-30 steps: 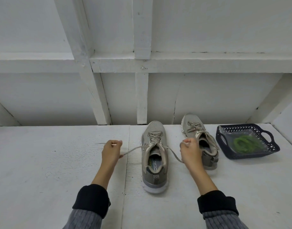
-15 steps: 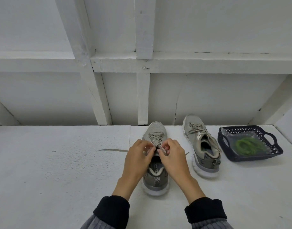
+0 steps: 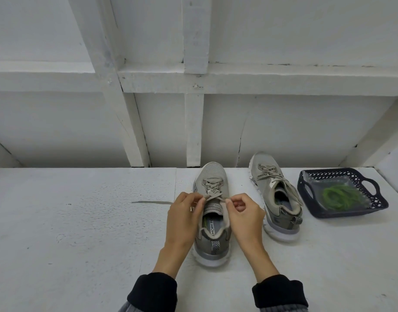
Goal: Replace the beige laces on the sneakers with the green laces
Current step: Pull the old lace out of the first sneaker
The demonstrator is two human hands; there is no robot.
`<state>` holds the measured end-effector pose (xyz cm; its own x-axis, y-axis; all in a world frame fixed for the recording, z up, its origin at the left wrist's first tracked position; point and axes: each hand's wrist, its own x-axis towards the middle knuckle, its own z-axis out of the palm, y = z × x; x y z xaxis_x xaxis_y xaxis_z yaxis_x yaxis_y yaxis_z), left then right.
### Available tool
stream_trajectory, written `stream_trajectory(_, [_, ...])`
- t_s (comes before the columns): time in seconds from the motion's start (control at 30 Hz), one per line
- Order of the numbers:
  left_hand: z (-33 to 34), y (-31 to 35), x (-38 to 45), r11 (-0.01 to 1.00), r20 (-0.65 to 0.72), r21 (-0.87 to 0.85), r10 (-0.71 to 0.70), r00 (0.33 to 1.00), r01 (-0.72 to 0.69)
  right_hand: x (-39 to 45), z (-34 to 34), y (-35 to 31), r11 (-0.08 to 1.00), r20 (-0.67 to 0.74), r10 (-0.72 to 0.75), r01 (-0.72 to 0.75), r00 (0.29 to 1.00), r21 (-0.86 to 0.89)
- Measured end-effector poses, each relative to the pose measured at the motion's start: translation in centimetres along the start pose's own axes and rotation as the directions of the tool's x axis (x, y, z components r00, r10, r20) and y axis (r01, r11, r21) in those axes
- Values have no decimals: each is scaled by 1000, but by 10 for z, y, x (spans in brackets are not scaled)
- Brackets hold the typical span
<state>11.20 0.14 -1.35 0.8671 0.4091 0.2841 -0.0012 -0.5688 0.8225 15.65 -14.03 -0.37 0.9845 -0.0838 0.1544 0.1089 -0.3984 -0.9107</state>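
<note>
On the white worktop [image 3: 80, 221], the left hand [image 3: 182, 218] and right hand [image 3: 244, 216] each pinch the beige lace [image 3: 212, 195] of the near sneaker [image 3: 212, 212]. The second sneaker [image 3: 275, 194] stands just right, then the basket [image 3: 378, 204] holding green laces [image 3: 341, 197].

I sit at a white painted table [image 3: 80, 221] with a rough, speckled top and a seam running toward me. Right behind the table stands a white wall [image 3: 283, 131] framed with painted beams: a horizontal beam [image 3: 261, 82] crosses above the table, upright posts [image 3: 194, 131] meet it, and slanted braces run beside the posts. The light is soft and even.
</note>
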Motion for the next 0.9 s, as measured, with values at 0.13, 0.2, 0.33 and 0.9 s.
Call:
stream_trajectory(0.13, [-3,4,0,989,-9,-106,-109,994,107,2,-2,1,996,127,-91,92,988,-3])
stream_trajectory(0.2, [-6,2,3,964,46,-192,-176,983,182,3,-4,2,967,239,-202,232,950,-104])
stream_trajectory(0.33, [-12,-2,8,922,166,-275,-232,958,271,5,-1,0,790,344,-463,556,817,-258])
stream_trajectory(0.9, [-11,-13,6,904,183,-349,-191,964,246,15,4,-13,952,181,-289,302,940,-48])
